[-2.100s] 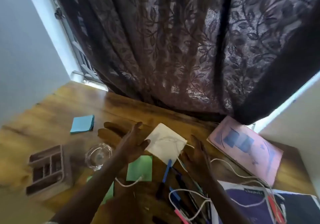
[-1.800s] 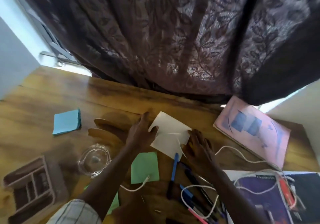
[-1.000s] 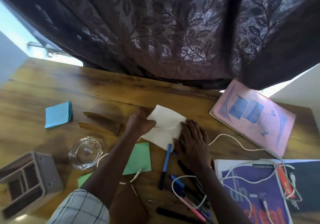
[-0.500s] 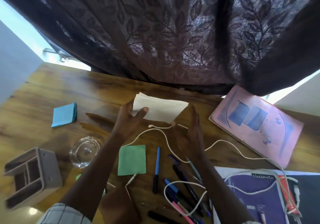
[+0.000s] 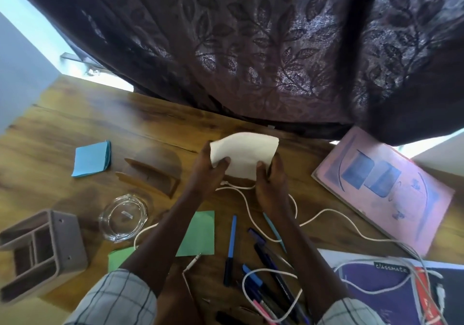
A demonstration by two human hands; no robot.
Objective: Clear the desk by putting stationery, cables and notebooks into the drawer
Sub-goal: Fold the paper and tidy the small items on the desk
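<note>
Two-handed grip on cream paper pad (image 5: 244,155), held just off worktop (image 5: 100,113) near curtain (image 5: 251,48): left hand (image 5: 211,171) pinching left edge, right hand (image 5: 270,184) clasping right edge. Beneath, on worktop: white cable (image 5: 247,206), pens (image 5: 231,246), green notes (image 5: 199,234); pink notebook (image 5: 384,186) at right.

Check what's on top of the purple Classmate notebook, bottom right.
A white cable loops across the purple Classmate notebook; a red item lies toward its right, identity unclear. The checked sleeve hides its lower left part.
</note>
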